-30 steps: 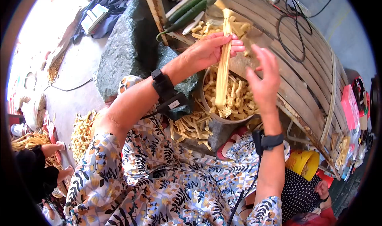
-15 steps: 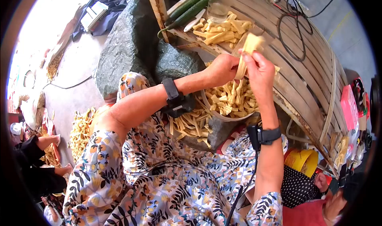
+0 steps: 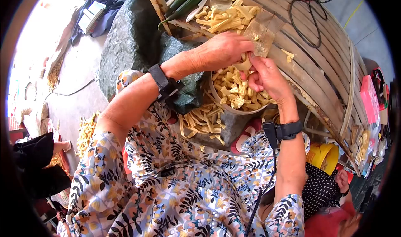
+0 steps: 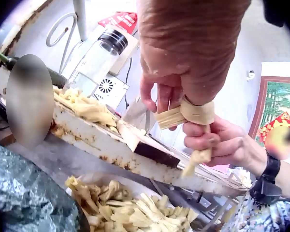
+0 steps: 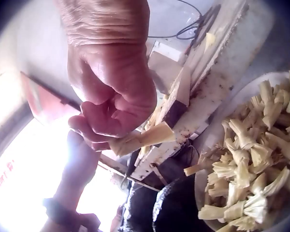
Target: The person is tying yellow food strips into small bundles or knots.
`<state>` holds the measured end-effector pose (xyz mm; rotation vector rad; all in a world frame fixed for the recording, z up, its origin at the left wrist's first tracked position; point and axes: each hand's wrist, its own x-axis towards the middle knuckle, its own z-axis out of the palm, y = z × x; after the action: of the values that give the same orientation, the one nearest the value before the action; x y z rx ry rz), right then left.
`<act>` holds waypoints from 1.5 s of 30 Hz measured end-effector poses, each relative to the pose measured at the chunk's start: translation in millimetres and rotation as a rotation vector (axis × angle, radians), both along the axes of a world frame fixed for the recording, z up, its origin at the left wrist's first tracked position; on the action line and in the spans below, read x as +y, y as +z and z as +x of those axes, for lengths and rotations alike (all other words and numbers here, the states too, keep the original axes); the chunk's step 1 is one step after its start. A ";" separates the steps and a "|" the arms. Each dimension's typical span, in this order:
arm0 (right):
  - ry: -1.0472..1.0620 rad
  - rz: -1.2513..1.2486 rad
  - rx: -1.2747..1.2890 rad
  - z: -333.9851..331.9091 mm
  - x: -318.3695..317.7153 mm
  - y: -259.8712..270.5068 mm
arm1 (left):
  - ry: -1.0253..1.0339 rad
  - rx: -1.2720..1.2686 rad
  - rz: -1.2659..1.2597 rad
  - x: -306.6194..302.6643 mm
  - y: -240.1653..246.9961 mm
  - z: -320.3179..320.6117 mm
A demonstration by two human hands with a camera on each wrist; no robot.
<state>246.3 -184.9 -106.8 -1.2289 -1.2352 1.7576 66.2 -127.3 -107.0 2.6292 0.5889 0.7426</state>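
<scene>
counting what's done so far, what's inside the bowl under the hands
The bowl holds a heap of pale knotted strips. The left hand and right hand, pinching a strip between them, cover its far part, and the heap hides the bottom.

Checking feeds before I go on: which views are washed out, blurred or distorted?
Head view: fisheye bend, dark corners, upper left blown out. Left wrist view: knotted strip sharp, background overexposed. Right wrist view: glare lower left, right hand soft.
</scene>
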 end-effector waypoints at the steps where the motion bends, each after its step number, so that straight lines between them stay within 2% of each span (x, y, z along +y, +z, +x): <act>1: -0.045 0.059 -0.072 -2.7 0.1 -5.4 | 0.060 0.049 -0.070 -2.6 -5.1 -3.1; 3: -0.185 0.209 -0.161 -8.2 -0.3 -12.6 | 0.148 -0.069 -0.252 -6.4 -11.0 0.0; 6: -0.245 0.330 -0.110 -16.5 -3.3 -10.4 | 0.253 -0.199 -0.420 -1.1 -15.5 2.9; 7: -0.267 0.325 -0.167 -17.3 -1.4 -13.1 | 0.282 -0.235 -0.460 2.1 -16.6 2.7; 10: -0.343 0.352 -0.014 -17.5 1.6 -23.5 | 0.271 -0.301 -0.644 5.6 -20.6 2.7; 13: -0.350 0.360 -0.022 -9.5 5.5 -25.1 | 0.200 -0.302 -0.828 8.5 -19.1 1.2; 16: -0.288 0.250 0.178 -6.7 3.3 -20.8 | 0.154 -0.201 -0.500 6.7 -23.1 4.9; 20: -0.170 0.042 0.408 -1.0 3.5 -24.6 | 0.183 -0.226 -0.300 9.2 -27.7 7.7; 24: -0.052 -0.034 0.401 -1.2 -3.6 -16.7 | 0.208 -0.199 -0.345 5.6 -21.6 4.3; 26: -0.043 0.021 0.422 -8.3 -6.3 -11.9 | 0.231 -0.141 -0.331 3.2 -20.6 4.3; 27: -0.037 0.049 0.432 -10.8 -7.4 -10.9 | 0.223 -0.180 -0.235 0.2 -22.0 4.4; 29: -0.081 0.082 0.330 -4.5 -3.0 -19.1 | 0.201 -0.258 -0.038 -3.4 -24.6 6.3; 33: -0.222 0.120 0.100 -14.2 -8.0 -9.5 | 0.067 -0.089 0.171 -5.7 -19.4 0.3; 36: -0.181 0.488 -0.558 -0.9 -2.0 -29.4 | -0.039 0.088 0.197 -10.6 -26.0 -0.7; 37: -0.230 0.563 -0.543 -1.4 -1.4 -36.0 | -0.038 0.125 0.216 -14.7 -28.6 2.1; 40: -0.310 0.541 -0.475 -1.1 -2.9 -40.0 | -0.104 0.120 0.194 -22.0 -27.1 1.5; 41: -0.355 0.478 -0.379 -2.1 -5.0 -36.2 | -0.160 -0.205 -0.202 -18.7 -33.8 1.7; 43: -0.440 0.348 -0.187 -7.1 -10.1 -19.1 | -0.021 -0.227 -0.675 -23.5 -18.3 -2.8; 44: -0.445 0.364 -0.181 -4.5 -10.2 -19.0 | 0.054 -0.235 -0.909 -24.3 -10.1 -7.0; 45: -0.450 0.379 -0.174 -0.8 -11.4 -18.9 | 0.119 -0.358 -1.007 -21.0 -7.5 -12.3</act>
<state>245.5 -196.3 -125.8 -1.3216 -1.2019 1.0583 53.9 -148.4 -114.5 1.5140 0.7537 0.6753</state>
